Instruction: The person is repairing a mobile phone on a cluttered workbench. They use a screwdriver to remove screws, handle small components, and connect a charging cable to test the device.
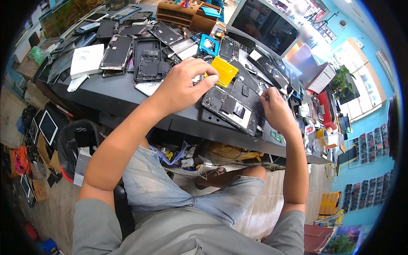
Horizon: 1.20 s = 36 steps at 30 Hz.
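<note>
An opened smartphone (233, 111) lies at the desk's front edge, its inner parts and a pale battery area showing. My left hand (187, 85) is over its far left side, thumb and forefinger pinched together beside a yellow plastic piece (224, 71). Whatever is between those fingertips is too small to make out. At the phone's right, my right hand (277, 109) has its fingers curled into a pinch, with a dark speck at the tips that I cannot identify. A small dark rectangular part (245, 90) lies on the dark mat (239, 80) between my hands.
Phone shells and screens (115, 52) crowd the desk's left, near a white box (86, 60). Behind stand a wooden organizer (180, 15) and a monitor (264, 25). A green circuit board (277, 136) lies near the right front edge. A black bin (76, 134) stands below left.
</note>
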{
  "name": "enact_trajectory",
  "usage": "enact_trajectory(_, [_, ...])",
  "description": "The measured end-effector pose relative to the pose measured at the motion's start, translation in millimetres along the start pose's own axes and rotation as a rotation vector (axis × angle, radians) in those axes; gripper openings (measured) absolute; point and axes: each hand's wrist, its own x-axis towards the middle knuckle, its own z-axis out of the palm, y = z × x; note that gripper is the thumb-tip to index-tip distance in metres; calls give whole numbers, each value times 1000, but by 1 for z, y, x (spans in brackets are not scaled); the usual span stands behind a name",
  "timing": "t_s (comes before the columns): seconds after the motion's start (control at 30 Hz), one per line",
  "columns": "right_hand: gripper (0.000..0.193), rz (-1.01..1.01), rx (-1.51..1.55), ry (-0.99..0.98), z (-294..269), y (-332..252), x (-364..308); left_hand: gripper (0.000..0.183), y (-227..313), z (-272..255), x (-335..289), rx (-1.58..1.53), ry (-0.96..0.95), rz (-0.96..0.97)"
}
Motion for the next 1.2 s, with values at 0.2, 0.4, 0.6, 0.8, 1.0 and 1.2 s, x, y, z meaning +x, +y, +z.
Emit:
enact_trajectory(0.2, [17, -192, 220, 165, -11, -55, 5, 26, 4, -1, -1, 45, 38, 86])
enact_trajectory(0.4, [18, -361, 285, 109, 0, -118, 18, 27, 8, -3, 0, 45, 51, 122])
enact_trajectory(0.6, [21, -363, 301, 57, 3, -121, 37, 19, 6, -1, 2, 62, 108, 122])
enact_trajectory(0.8, [23, -322, 356, -28, -1, -120, 46, 17, 4, 1, 1, 119, 123, 125])
enact_trajectory(1.0, [25, -290, 448, -34, -1, -114, 36, 14, 3, 3, 2, 146, 92, 114])
enact_trajectory(1.2, [29, -93, 871, -10, -32, -99, 24, 10, 5, 2, 4, 106, 91, 52])
